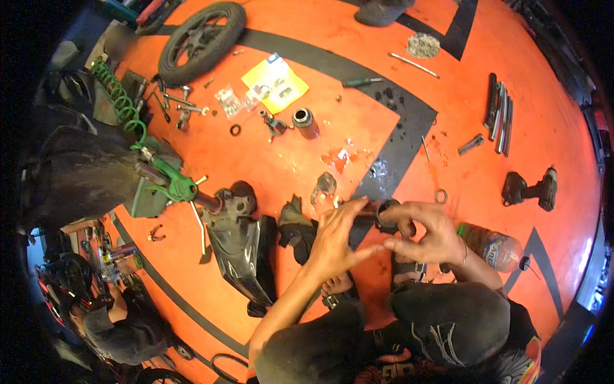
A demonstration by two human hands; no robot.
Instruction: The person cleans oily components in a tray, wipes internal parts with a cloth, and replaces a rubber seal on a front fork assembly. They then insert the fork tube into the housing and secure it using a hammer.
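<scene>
In front of my knees, my left hand (pixel 336 240) reaches forward with its fingers stretched out and its thumb apart, the fingertips beside a short dark part. My right hand (pixel 428 233) has its fingers bent around a dark round-ended part (pixel 385 216), whose far side is covered by the fingers. The two thumbs point at each other, with a small gap between them. Beyond my left hand lie a dark crumpled cloth (pixel 297 230) and a small grey lump (pixel 327 184). Right of my right hand lies a clear plastic bottle (pixel 492 248).
Orange floor with black stripes carries a wheel (pixel 202 43), yellow packet (pixel 281 86), dark cylinder (pixel 306 123), screwdriver (pixel 361 82), metal tubes (pixel 501 118) and cordless drill (pixel 532 188). At left are a green spring (pixel 117 96) and black fairing (pixel 245 256). Another person (pixel 125 326) is lower left.
</scene>
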